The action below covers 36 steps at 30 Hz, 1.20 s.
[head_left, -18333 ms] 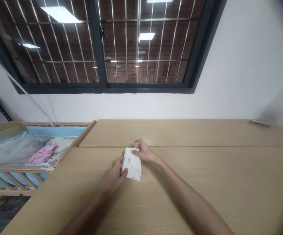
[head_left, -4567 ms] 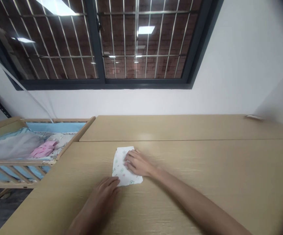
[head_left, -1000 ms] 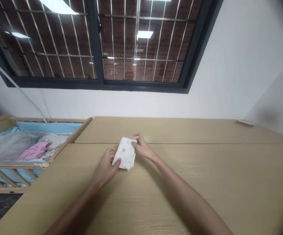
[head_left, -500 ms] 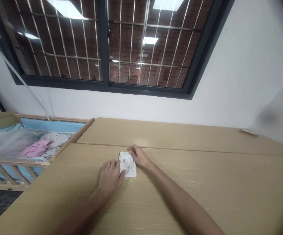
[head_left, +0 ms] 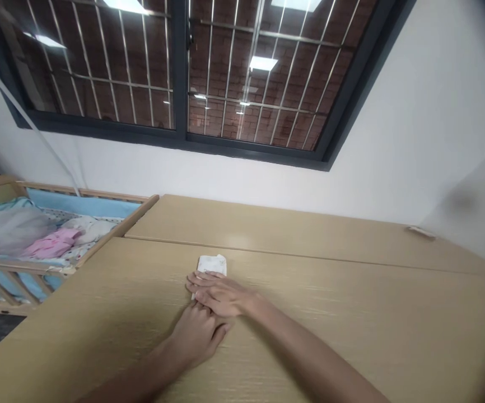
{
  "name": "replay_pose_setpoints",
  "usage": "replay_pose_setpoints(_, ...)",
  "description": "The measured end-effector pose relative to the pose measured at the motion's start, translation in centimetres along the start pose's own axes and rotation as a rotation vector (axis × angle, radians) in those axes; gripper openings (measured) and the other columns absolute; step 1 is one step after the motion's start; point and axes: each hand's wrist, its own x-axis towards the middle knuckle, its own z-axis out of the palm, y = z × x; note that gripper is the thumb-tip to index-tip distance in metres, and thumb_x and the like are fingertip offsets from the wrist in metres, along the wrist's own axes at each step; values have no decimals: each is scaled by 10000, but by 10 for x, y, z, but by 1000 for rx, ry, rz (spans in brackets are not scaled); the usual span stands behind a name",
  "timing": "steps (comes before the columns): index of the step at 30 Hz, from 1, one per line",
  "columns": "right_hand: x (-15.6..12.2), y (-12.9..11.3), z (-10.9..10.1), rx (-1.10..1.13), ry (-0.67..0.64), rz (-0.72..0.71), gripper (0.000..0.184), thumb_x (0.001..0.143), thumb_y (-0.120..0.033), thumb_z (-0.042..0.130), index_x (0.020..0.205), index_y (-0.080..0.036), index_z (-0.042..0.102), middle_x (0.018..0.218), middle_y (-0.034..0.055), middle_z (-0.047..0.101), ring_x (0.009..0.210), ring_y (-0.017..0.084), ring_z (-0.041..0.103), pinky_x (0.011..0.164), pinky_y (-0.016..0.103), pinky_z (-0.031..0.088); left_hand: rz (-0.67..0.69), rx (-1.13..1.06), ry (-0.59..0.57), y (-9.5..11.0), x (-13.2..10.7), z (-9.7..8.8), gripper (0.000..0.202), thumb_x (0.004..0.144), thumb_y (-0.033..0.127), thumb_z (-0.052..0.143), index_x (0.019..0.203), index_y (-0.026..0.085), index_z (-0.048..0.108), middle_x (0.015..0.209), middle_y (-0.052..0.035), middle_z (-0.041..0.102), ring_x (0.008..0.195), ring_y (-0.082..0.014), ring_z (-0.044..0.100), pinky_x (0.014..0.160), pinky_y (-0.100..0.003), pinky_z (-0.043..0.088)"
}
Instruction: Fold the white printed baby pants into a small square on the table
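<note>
A small white folded cloth [head_left: 212, 264] with faint grey print lies on the light wooden tabletop. Across its lower part rests my right hand [head_left: 219, 295], open and flat, its fingers stretched to the left. Just below, my left hand [head_left: 198, 330] is palm down with its thumb apart. Its fingertips go under my right hand at the cloth's near edge and are partly hidden. The lower half of the cloth is covered by my hands.
A wooden crib [head_left: 137, 215] with blue lining stands against the table's left side, holding a pink cloth [head_left: 53, 243] and white bedding. Behind the table are a white wall and a barred window [head_left: 251, 84]. A small whitish object [head_left: 421, 232] lies at the far right.
My right hand has moved from the cloth's upper right corner down and left to lie across it. My left hand has shifted from its left side to its near edge.
</note>
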Motion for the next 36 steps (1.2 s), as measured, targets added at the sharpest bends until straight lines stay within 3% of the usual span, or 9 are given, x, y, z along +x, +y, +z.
replay_pose_setpoints(5, 10, 38, -12, -23, 100, 24, 537, 1073, -542, 325, 1578, -359, 325, 1644, -15, 290, 1539, 206, 220, 1274, 459, 120, -2, 77, 104, -2, 0, 9, 520, 961, 432, 492, 1348, 98, 588, 1353, -215, 619, 1282, -399, 553, 1056, -548, 486)
replay_pose_setpoints(9, 16, 60, -20, -79, 80, 94, 599, 1070, -580, 245, 1611, -323, 230, 1679, -28, 176, 1561, 184, 113, 1277, 410, 54, 22, 114, 127, -5, -1, 14, 619, 964, 440, 490, 1475, 93, 453, 1488, -201, 512, 1388, -385, 457, 1094, -507, 456)
replay_pose_setpoints(14, 15, 64, -18, -142, 123, 178, 681, 1065, -585, 166, 1633, -210, 170, 1697, 30, 110, 1566, 195, 70, 1265, 374, 44, 32, 61, 156, -15, 5, 5, 527, 994, 380, 447, 1444, 107, 460, 1442, -162, 566, 1322, -304, 527, 1074, -422, 466)
replay_pose_setpoints(17, 11, 60, -12, -231, 314, 232, 689, 1056, -585, 254, 1605, -168, 253, 1672, 113, 228, 1540, 255, 171, 1237, 430, 122, -185, 85, 205, -26, 13, -6, 415, 1025, 399, 384, 1284, 132, 568, 1227, -152, 668, 1127, -297, 615, 972, -429, 497)
replay_pose_setpoints(20, 8, 57, -4, -333, 519, 332, 546, 1025, -563, 405, 1386, -170, 519, 1473, 174, 491, 1365, 319, 405, 1128, 481, 269, -451, 208, 132, -41, 18, -13, 463, 1035, 488, 332, 1036, 131, 628, 1048, -182, 663, 1013, -361, 614, 865, -482, 483)
replay_pose_setpoints(24, 10, 53, 4, -326, 625, 440, 299, 978, -478, 543, 1052, -194, 599, 1170, 132, 618, 1111, 294, 529, 971, 439, 346, -527, 114, -10, -58, 22, -13, 418, 1031, 484, 356, 973, 148, 598, 1038, -184, 661, 1033, -365, 607, 880, -461, 431)
replay_pose_setpoints(30, 10, 27, 7, -110, 661, 497, 106, 926, -288, 584, 938, -188, 552, 1018, 81, 655, 983, 239, 571, 913, 384, 326, -403, -52, -105, -69, 28, -28, 281, 1006, 387, 382, 824, 214, 508, 867, -58, 673, 840, -224, 634, 724, -318, 408)
replay_pose_setpoints(33, -2, -5, 7, 86, 622, 562, 147, 840, -274, 655, 865, -185, 540, 903, 45, 636, 893, 215, 559, 863, 354, 345, -327, -126, -152, -66, 17, -55, 244, 953, 399, 440, 792, 223, 490, 829, -14, 654, 785, -189, 610, 675, -285, 398)
replay_pose_setpoints(36, -24, -48, 14, 498, 544, 562, 200, 787, -310, 684, 811, -191, 526, 768, -13, 565, 739, 158, 521, 706, 276, 364, -310, -263, -228, -58, -21, -89, 268, 901, 471, 495, 805, 222, 527, 838, 4, 646, 784, -185, 587, 685, -278, 416)
